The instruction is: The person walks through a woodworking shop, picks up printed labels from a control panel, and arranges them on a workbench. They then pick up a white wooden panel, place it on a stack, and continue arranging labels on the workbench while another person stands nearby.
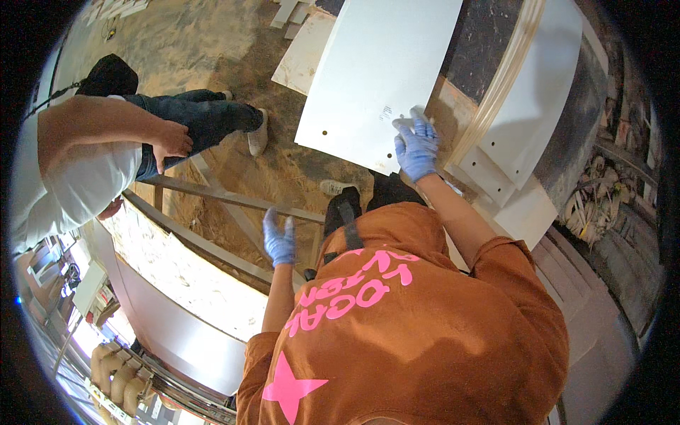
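Observation:
My left hand (278, 239), in a blue glove with pale fingertips, is held in the air at my left side. Its fingers are apart and nothing is in them. My right hand (416, 147), gloved the same way, lies over the right edge of a large white panel (368, 78), close to its near corner. The fingers there are spread rather than wrapped round the edge. Small dark holes and a small printed label mark the panel's near end. It lies on top of a paler board (307, 53), which sticks out at the left.
Right of the panel are a long cream moulding strip (489, 99) and more white panels (542, 92). A person in a white shirt (88, 170) stands at the left, beside a wooden frame rail (234, 200). A long pale surface (177, 326) runs along my left. Debris (602, 195) lies far right.

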Demonstrator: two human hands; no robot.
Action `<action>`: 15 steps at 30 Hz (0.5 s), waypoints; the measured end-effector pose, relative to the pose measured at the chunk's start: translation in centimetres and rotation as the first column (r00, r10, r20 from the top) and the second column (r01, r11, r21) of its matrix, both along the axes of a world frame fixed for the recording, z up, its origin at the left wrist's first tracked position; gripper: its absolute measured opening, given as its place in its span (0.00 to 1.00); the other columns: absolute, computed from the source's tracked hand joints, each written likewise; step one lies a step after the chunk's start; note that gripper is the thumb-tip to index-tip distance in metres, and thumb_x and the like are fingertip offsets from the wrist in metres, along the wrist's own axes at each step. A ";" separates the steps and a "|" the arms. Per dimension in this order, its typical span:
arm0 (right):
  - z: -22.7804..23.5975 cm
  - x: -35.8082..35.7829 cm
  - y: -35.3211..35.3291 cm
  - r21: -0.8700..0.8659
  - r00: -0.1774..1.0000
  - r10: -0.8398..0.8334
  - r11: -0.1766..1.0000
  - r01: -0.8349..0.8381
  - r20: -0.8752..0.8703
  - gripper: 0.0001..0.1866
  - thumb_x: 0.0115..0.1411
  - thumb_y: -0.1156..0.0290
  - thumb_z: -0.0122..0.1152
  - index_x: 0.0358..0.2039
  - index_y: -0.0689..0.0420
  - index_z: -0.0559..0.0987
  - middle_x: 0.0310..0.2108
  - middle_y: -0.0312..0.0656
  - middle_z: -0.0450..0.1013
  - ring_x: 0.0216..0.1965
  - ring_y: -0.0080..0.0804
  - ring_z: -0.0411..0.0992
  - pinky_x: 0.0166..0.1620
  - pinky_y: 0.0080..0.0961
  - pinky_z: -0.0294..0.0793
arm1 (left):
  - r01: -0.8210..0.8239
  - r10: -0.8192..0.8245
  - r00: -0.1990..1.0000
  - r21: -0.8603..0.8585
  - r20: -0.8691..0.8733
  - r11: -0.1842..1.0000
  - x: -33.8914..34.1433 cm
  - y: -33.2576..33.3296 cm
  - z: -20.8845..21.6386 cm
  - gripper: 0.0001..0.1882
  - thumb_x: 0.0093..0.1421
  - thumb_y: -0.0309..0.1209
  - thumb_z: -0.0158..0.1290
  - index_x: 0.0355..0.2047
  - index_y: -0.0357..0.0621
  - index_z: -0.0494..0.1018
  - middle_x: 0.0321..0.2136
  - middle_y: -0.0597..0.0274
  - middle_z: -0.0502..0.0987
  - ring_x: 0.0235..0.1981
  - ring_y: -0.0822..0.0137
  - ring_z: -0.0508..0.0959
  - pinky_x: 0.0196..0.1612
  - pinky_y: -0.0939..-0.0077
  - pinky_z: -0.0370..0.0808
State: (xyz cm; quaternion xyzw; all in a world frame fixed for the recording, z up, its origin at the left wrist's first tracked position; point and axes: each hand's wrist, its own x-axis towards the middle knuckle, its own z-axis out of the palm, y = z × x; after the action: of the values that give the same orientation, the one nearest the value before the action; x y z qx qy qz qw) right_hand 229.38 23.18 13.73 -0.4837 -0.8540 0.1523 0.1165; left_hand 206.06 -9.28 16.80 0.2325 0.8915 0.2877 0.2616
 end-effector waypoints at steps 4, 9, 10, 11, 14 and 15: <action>-0.1 0.1 0.1 -0.055 0.996 0.046 0.998 -0.041 0.081 0.19 0.51 0.62 0.61 0.46 0.41 0.79 0.60 0.43 0.61 0.61 0.46 0.57 0.63 0.44 0.51 | -0.012 -0.068 0.841 -0.145 -0.537 0.989 -1.6 -4.1 5.7 0.32 0.55 0.31 0.59 0.58 0.41 0.61 0.54 0.49 0.67 0.57 0.52 0.66 0.59 0.62 0.63; -0.8 0.0 0.3 -0.088 0.998 0.038 0.996 -0.033 0.053 0.20 0.51 0.61 0.60 0.47 0.41 0.77 0.60 0.41 0.62 0.61 0.46 0.57 0.63 0.44 0.52 | -0.340 0.088 0.750 -0.268 -0.656 0.901 -4.2 -14.2 6.0 0.40 0.52 0.41 0.62 0.61 0.44 0.58 0.60 0.49 0.61 0.60 0.50 0.62 0.61 0.60 0.60; -0.7 0.0 0.2 -0.104 0.997 0.044 0.994 -0.037 0.067 0.21 0.51 0.61 0.60 0.48 0.41 0.77 0.60 0.40 0.61 0.61 0.46 0.57 0.62 0.44 0.53 | -0.428 0.201 0.762 -0.247 -0.616 0.869 -4.2 -15.4 5.5 0.40 0.52 0.42 0.62 0.62 0.45 0.58 0.60 0.50 0.60 0.61 0.51 0.60 0.62 0.60 0.59; -0.6 0.1 0.1 -0.122 0.996 0.049 0.992 -0.039 0.081 0.21 0.51 0.61 0.60 0.48 0.40 0.77 0.60 0.40 0.61 0.61 0.46 0.57 0.62 0.44 0.53 | -0.512 0.310 0.760 -0.231 -0.571 0.827 -4.1 -16.5 4.9 0.40 0.52 0.43 0.62 0.62 0.46 0.58 0.61 0.50 0.59 0.62 0.52 0.59 0.62 0.61 0.58; 0.6 -0.2 0.1 -0.141 0.994 0.076 0.988 -0.064 0.082 0.22 0.50 0.63 0.59 0.48 0.44 0.76 0.59 0.43 0.62 0.60 0.45 0.59 0.62 0.47 0.54 | -0.600 0.408 0.762 -0.310 -0.503 0.737 -3.5 -17.6 4.2 0.39 0.51 0.39 0.63 0.62 0.48 0.58 0.63 0.49 0.55 0.64 0.52 0.56 0.64 0.62 0.56; 0.6 -0.1 0.1 -0.120 0.992 0.091 0.990 -0.080 0.083 0.22 0.51 0.64 0.59 0.49 0.44 0.75 0.60 0.43 0.62 0.60 0.45 0.58 0.62 0.46 0.54 | -0.603 0.403 0.752 -0.298 -0.521 0.740 -3.4 -17.6 3.8 0.40 0.51 0.39 0.63 0.62 0.48 0.58 0.63 0.49 0.55 0.64 0.52 0.56 0.64 0.62 0.55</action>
State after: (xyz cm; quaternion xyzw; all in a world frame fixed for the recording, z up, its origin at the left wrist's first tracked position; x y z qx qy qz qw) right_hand 229.30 23.26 14.37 -0.4588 -0.8680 0.1850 0.0438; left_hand 202.65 -26.92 20.61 -0.0339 0.9963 0.0775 0.0179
